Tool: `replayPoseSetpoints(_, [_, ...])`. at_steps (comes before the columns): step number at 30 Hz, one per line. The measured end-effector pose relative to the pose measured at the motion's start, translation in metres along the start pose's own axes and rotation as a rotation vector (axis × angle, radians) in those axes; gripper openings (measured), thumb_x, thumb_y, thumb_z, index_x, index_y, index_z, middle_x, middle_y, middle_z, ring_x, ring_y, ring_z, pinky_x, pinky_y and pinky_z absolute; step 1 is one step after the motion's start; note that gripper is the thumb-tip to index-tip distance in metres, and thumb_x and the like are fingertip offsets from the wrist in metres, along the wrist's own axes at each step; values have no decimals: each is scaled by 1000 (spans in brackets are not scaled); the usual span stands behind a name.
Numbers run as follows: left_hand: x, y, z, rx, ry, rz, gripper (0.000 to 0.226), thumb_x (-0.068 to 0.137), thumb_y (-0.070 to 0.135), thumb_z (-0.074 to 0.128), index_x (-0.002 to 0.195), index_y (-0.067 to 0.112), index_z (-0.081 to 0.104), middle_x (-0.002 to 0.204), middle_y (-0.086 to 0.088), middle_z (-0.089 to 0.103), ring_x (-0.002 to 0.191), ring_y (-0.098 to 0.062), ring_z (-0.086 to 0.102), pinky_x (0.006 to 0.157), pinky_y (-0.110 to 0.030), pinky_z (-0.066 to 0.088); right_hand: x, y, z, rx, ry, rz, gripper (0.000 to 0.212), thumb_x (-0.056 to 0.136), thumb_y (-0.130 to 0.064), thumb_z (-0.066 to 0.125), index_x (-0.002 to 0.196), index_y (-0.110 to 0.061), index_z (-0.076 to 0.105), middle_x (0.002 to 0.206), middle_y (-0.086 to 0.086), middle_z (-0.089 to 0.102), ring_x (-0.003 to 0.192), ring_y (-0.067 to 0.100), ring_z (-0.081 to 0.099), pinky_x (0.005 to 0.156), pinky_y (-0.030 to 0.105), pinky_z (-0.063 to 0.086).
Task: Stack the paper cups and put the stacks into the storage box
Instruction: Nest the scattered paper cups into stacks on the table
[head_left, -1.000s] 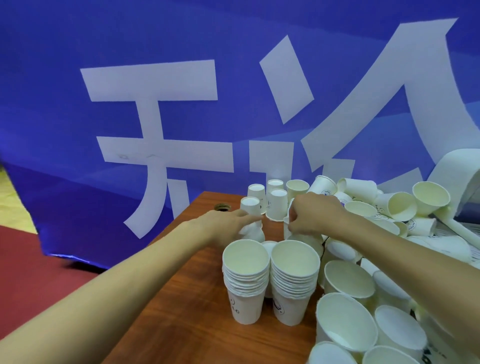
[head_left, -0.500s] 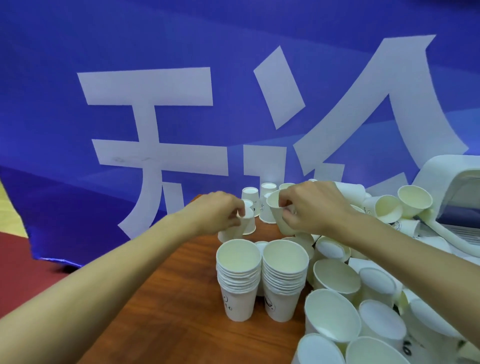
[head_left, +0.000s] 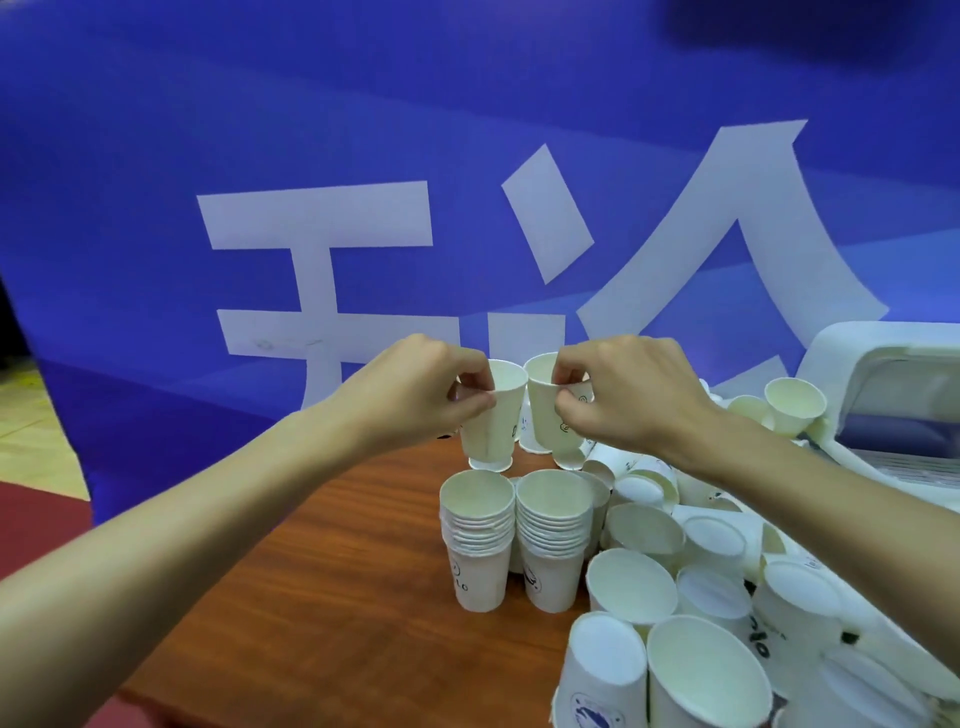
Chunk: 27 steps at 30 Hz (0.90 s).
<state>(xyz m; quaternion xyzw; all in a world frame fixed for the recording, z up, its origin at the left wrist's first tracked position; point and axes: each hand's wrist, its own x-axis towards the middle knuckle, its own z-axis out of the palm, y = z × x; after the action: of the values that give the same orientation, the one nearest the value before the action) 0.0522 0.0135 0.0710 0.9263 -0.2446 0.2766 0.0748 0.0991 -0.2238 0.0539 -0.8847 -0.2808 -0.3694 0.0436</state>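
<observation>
- Farthest beyond both grips, a blue banner (head_left: 156, 208) with large white characters filled the background.
- Below the grips, a wooden table (head_left: 311, 597) carried all the cups.
- Right of the right-hand grip, a white plastic container (head_left: 883, 374) stood on the table. Whether it was the storage box could not be told.
- Below and right of the right-hand grip, a pile of loose paper cups (head_left: 727, 571) lay mixed, some upright, some on their sides.
- Directly beneath the grips, two stacks stood upright, side by side and touching: the left stack (head_left: 477, 540) under the left-hand grip, the right stack (head_left: 553, 540) under the right-hand grip.
- The left hand (head_left: 410, 395) pinched the left cup (head_left: 498, 415) near its rim, with thumb and fingers curled against the wall.
- The right hand (head_left: 634, 395) pinched the right cup (head_left: 540, 410) likewise.
- Both held cups were mouth-up, rims close together, bases just above the stack tops.
</observation>
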Motion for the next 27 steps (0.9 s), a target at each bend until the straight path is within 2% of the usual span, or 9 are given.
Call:
replayPoseSetpoints(3, [-13, 11, -8, 10, 0, 13, 13, 92, 33, 65, 96, 23, 72, 82, 13, 71, 68, -2, 59, 59, -18, 45, -11, -4, -12, 25, 18, 18, 20, 75, -40, 52, 86, -33, 67, 78, -12, 71, 74, 20, 62, 61, 27, 44])
replayPoseSetpoints(5, [-22, 16, -10, 15, -7, 25, 13, 92, 34, 65, 96, 24, 72, 83, 14, 70, 70, -4, 60, 60, -19, 47, -17, -6, -19, 65, 12, 24, 19, 74, -41, 53, 85, -34, 67, 71, -16, 67, 72, 17, 61, 58, 26, 39])
replayPoseSetpoints(8, [-34, 20, -11, 13, -32, 16, 11, 92, 35, 64, 94, 25, 70, 81, 15, 68, 72, -6, 61, 65, -29, 53, -25, -11, -27, 135, -8, 39, 21, 71, -42, 52, 83, -36, 67, 58, -22, 52, 68, 13, 55, 59, 27, 35])
replayPoseSetpoints(13, [-45, 21, -7, 34, -75, -11, 13, 93, 34, 63, 96, 25, 70, 84, 14, 70, 75, -5, 61, 69, -30, 55, -36, -19, -26, 177, -38, 39, 21, 71, -41, 53, 85, -36, 68, 63, -23, 57, 72, 10, 55, 60, 26, 32])
replayPoseSetpoints(15, [-48, 21, -2, 39, -89, -21, 13, 93, 34, 63, 97, 24, 70, 86, 13, 71, 77, -5, 62, 70, -32, 55, -41, -22, -23, 188, -57, 25, 18, 72, -40, 56, 85, -36, 68, 58, -27, 50, 70, 8, 54, 61, 27, 35])
replayPoseSetpoints(19, [-53, 20, 9, 34, -135, -40, 14, 94, 34, 62, 100, 24, 70, 89, 12, 72, 79, -5, 62, 72, -31, 55, -49, -25, -18, 199, -70, -16, 12, 74, -37, 61, 82, -35, 70, 51, -29, 42, 64, 5, 47, 60, 26, 28])
replayPoseSetpoints(21, [-55, 19, 15, 34, -154, -39, 14, 94, 35, 62, 98, 25, 70, 88, 12, 71, 78, -6, 61, 67, -27, 53, -50, -26, -16, 194, -129, -19, 15, 76, -43, 58, 82, -37, 69, 59, -25, 53, 67, 5, 50, 57, 24, 30])
replayPoseSetpoints(24, [-58, 16, 24, 26, -207, -35, 14, 93, 39, 62, 95, 27, 70, 87, 13, 70, 75, -5, 59, 60, -17, 42, -49, -26, -9, 211, -258, -8, 24, 81, -53, 52, 84, -37, 69, 75, -23, 66, 73, 3, 59, 60, 25, 41])
replayPoseSetpoints(27, [-59, 11, 34, -1, -307, -39, 13, 94, 36, 63, 99, 29, 72, 90, 11, 70, 75, -5, 56, 64, -21, 46, -52, -28, 1, 230, -390, -5, 17, 84, -51, 56, 85, -41, 69, 81, -28, 67, 75, -1, 58, 63, 25, 43])
